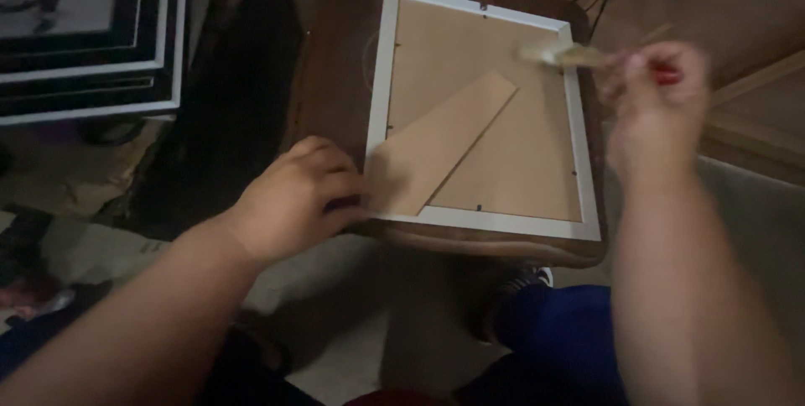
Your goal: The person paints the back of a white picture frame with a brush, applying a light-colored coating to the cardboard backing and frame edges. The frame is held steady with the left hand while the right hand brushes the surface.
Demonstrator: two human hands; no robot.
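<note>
Picture frame (484,112) lies face-down; left hand (293,196) presses its corner, right hand (658,96) pinches a brush (563,55).

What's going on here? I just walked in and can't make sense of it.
A person has a white picture frame lying face down on a dark wooden stool, its cardboard stand on top. The left hand steadies the frame's lower left corner. The right hand holds a small brush over its upper right corner.
</note>
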